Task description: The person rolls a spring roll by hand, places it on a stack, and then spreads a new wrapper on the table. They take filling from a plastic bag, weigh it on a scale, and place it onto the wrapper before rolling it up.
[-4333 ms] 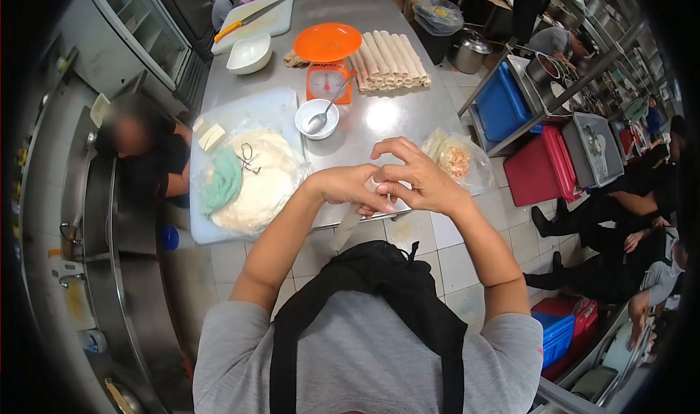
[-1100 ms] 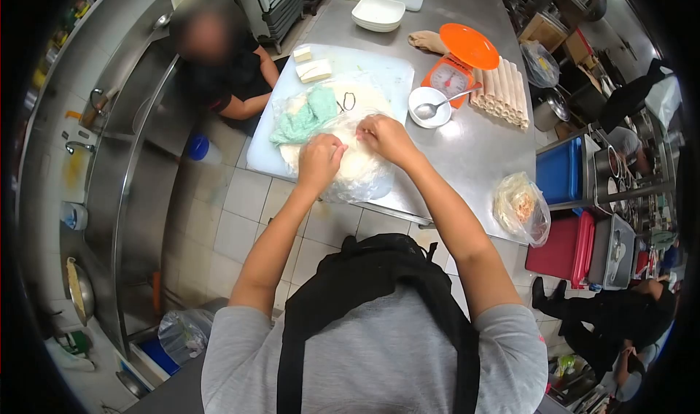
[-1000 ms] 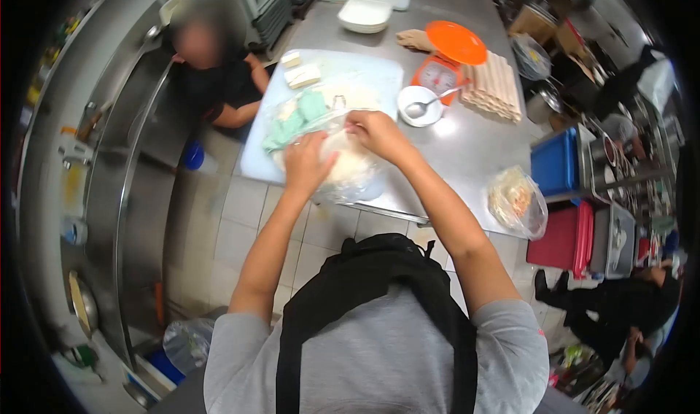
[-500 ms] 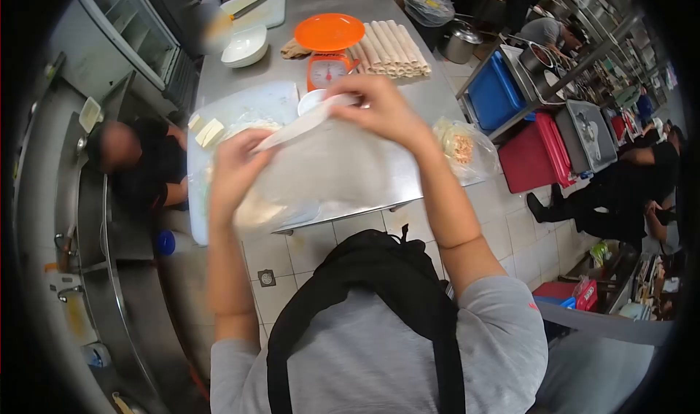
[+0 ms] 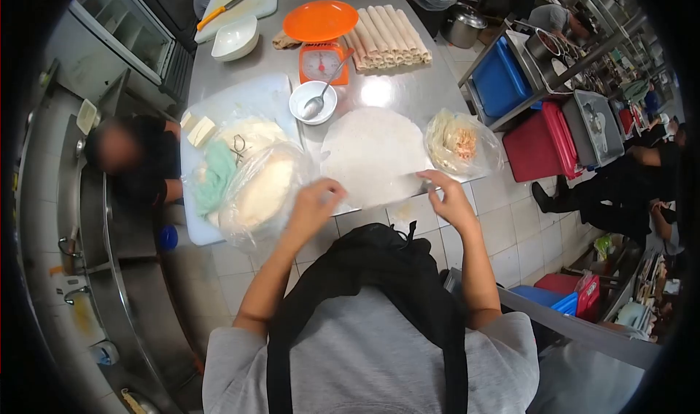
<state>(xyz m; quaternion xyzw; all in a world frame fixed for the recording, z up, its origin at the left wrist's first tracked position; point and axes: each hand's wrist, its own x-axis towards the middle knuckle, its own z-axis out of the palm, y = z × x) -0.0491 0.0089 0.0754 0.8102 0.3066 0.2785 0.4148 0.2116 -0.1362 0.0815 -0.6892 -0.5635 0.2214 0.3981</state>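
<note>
Tabletop (image 5: 364, 93): smooth, reflective metal. Along its near edge, between the hands: one sheet (image 5: 375, 151); thin, pale, slightly translucent, roughly round. Lies flat, with its near rim at the tabletop's near edge.

Left hand (image 5: 317, 202): just beside the near left rim of the sheet. Fingers half curled, tips loosely parted, slightly blurred. Contact with the sheet not discernible.

Right hand (image 5: 447, 199): at the right rim of the sheet. Forefinger extended toward the rim, thumb spread well away from it, remaining fingers bent. Light fingertip touch or small gap: not distinguishable.

Near left corner: white board (image 5: 255, 93), flat, matte, overhanging the near edge. On it: clear bag (image 5: 266, 180), wrinkled and glossy, over a pale, soft-looking mass. Beside the bag: green cloth (image 5: 215, 172), soft and bunched. Near the board's left edge: white blocks (image 5: 200, 129), flat-faced.

Near right corner: filling (image 5: 465, 142), shredded, orange and pale, in crumpled clear plastic.

Just beyond the sheet: round white bowl (image 5: 299, 107) with metal spoon (image 5: 313, 107) leaning inside. Farther back: orange scale (image 5: 306, 65), round-dialed, below a smooth orange plate (image 5: 321, 21). Toward the right edge: rolls (image 5: 390, 38), pale cylinders, stacked parallel.
</note>
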